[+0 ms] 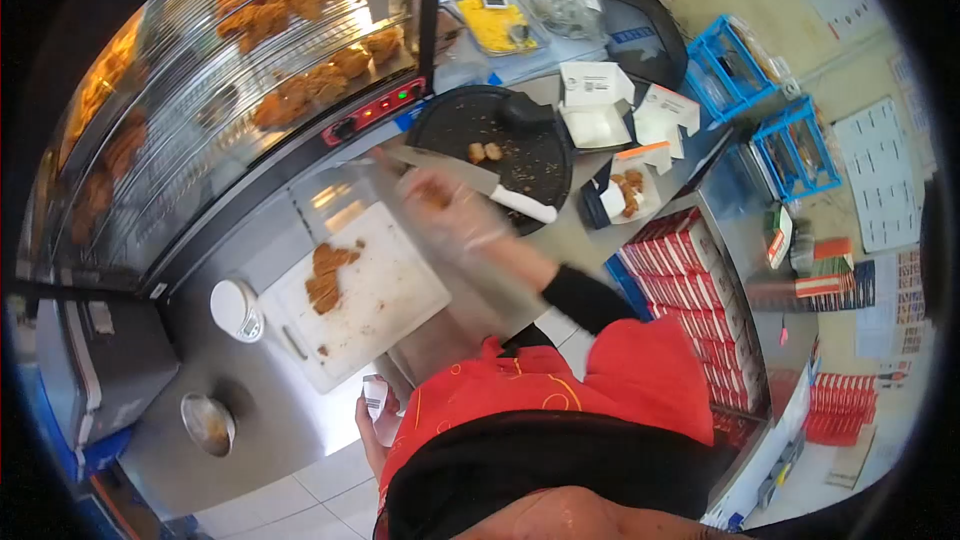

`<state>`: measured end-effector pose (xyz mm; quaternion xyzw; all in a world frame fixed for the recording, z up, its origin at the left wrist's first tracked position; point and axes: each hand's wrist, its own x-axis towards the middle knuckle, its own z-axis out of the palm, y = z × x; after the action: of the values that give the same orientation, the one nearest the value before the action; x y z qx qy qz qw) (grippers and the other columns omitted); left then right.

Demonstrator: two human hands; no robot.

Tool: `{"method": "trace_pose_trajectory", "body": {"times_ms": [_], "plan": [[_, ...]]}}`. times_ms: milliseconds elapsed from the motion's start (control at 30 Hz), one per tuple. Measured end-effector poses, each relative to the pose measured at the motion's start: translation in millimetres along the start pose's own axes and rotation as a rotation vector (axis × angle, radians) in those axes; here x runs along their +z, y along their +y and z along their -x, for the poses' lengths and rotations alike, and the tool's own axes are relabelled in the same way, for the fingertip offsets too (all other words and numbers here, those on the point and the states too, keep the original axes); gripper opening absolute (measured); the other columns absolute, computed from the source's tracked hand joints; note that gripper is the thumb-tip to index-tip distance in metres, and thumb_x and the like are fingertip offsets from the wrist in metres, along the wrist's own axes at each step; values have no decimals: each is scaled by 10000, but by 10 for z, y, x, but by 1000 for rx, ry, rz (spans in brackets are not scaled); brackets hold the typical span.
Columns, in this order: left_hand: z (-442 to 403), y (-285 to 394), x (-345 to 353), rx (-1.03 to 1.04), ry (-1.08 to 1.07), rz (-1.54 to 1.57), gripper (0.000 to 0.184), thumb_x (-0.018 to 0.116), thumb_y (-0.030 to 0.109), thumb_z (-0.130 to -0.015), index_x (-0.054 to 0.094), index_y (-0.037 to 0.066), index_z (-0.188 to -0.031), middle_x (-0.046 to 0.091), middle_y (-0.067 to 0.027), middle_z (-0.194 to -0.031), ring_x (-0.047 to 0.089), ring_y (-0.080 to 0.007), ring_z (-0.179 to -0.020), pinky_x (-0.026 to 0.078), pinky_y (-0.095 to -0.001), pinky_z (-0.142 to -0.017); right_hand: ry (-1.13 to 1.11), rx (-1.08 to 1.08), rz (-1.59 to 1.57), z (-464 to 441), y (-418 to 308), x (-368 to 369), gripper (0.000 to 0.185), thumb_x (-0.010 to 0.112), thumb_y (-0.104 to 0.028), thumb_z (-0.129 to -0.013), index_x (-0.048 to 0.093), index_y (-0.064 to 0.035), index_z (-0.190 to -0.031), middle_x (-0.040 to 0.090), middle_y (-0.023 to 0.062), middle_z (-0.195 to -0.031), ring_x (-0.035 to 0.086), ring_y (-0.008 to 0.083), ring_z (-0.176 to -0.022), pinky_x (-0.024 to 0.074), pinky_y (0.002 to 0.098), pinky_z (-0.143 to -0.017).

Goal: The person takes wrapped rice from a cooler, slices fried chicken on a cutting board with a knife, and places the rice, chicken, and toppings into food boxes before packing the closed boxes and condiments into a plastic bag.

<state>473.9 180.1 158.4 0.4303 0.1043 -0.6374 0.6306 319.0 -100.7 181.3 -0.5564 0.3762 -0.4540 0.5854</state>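
My right hand (pixel 450 210), in a clear plastic glove and blurred by motion, is above the steel counter. Its fingers are closed around what looks like a brown piece of fried chicken. Just beyond it, a cleaver with a white handle (pixel 525 205) rests across the black round board (pixel 540 155), where small fried pieces (pixel 484 152) lie. On the white cutting board (pixel 395 290) is cut fried chicken (pixel 328 278) with crumbs around it. Low and close to my body, my left hand (pixel 372 435) grips a small white printed carton (pixel 375 397).
A lit warming cabinet (pixel 375 110) with fried chicken stands at the left. A white scale (pixel 236 310) and metal bowl (pixel 208 424) sit on the counter. Open boxes (pixel 595 125), one holding chicken pieces (pixel 630 190), are at the right, above stacked red boxes (pixel 690 300).
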Motion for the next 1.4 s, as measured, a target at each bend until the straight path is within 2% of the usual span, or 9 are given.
{"method": "trace_pose_trajectory", "body": {"times_ms": [67,300,633,767,867,1033,1167,1200,1400], "plan": [[-144,-115,136,9,-87,-90,410,458,375,-895,511,46,-1134,543,-34,-893,465,-121,-811,366,-228,-745,-164,-379,541,-403,-604,-1038,171,609,-140,-754,559,-84,-908,557,0,-918,525,93,-804,450,243,-697],[-1034,-968,626,-9,-92,-156,383,454,335,-879,514,36,-1110,528,-28,-802,452,-124,-671,351,-242,-606,-391,125,1070,-1145,-291,-4126,227,642,-118,-650,546,-77,-852,529,46,-821,528,157,-755,453,292,-677],[-1317,-1804,1305,75,-81,-129,335,395,290,-875,521,40,-1060,495,-25,-691,431,-115,-544,332,-241,-487,-861,-256,1306,-1086,568,-5137,508,745,-239,-590,473,-122,-1002,388,214,-1269,403,375,-1158,363,410,-932],[-1357,-1870,1301,47,3,-122,359,379,298,-867,518,38,-1072,499,-38,-708,443,-128,-567,364,-251,-505,-612,85,1139,-1207,96,-4998,405,666,-273,-711,506,-78,-1027,425,169,-1272,450,315,-1149,393,373,-917],[-1313,-1906,1357,8,96,-101,364,378,306,-864,525,41,-1065,532,-50,-754,484,-148,-622,419,-261,-552,-170,-293,898,-1393,41,-4898,187,457,-215,-881,554,-62,-929,573,127,-956,569,281,-874,453,347,-754],[-1232,-1944,1218,-7,18,-64,316,474,195,-823,516,38,-1094,564,-40,-802,532,-129,-637,440,-248,-537,-470,-530,606,-1376,-373,-3164,196,443,54,-719,566,-43,-838,596,97,-761,594,267,-729,475,336,-691],[-1147,-1813,982,197,-445,130,395,472,89,-806,436,16,-1193,568,-70,-975,565,-127,-802,476,-246,-677,-944,-469,390,-872,-162,-1446,227,466,17,-724,600,-74,-883,606,132,-837,601,300,-817,479,376,-708],[-1036,-1776,1091,256,24,111,502,473,-10,-791,348,63,-1273,522,-110,-1094,544,-159,-950,482,-273,-773,-1035,-469,462,-744,101,-1070,226,507,-45,-750,575,-63,-965,593,143,-890,585,304,-853,465,392,-756],[-631,-1105,918,791,344,-59,501,468,-76,-819,358,101,-1275,499,-113,-1109,514,-152,-992,460,-263,-807,-771,-247,751,-371,1224,1085,629,648,-418,-704,437,-133,-1223,398,141,-1266,284,343,-1249,250,475,-1015]]}}
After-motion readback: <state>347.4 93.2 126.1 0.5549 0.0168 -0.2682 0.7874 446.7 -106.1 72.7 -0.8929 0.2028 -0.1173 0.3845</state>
